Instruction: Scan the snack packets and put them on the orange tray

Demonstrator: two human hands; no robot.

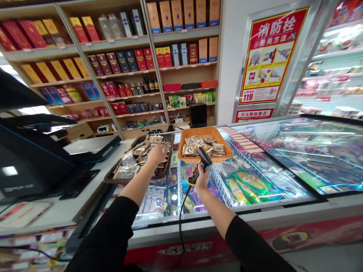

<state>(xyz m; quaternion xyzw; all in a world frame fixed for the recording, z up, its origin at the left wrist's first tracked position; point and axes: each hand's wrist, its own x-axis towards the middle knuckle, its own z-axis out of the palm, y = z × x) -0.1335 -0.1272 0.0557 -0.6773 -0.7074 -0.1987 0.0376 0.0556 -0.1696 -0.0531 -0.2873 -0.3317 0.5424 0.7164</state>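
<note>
Head view: the left hand [159, 154] reaches over the dark basket [161, 173], its fingers down among small packets [138, 151]; whether they are closed on one I cannot tell. The right hand [202, 178] is wrapped round the handle of a black scanner [204, 160], whose head sits in front of the orange basket [229, 154], overlapping its near rim and the packets inside. The two baskets stand side by side, with only a narrow gap between their facing rims. Both are on the freezer [255, 216], set back from its front edge, so a broad strip of glass lies between; more glass stretches right of the orange basket. On the left, the dark basket's end comes near the counter [56, 219]. The scanner's cable [180, 219] hangs over the freezer's front edge, between the forearms.
</note>
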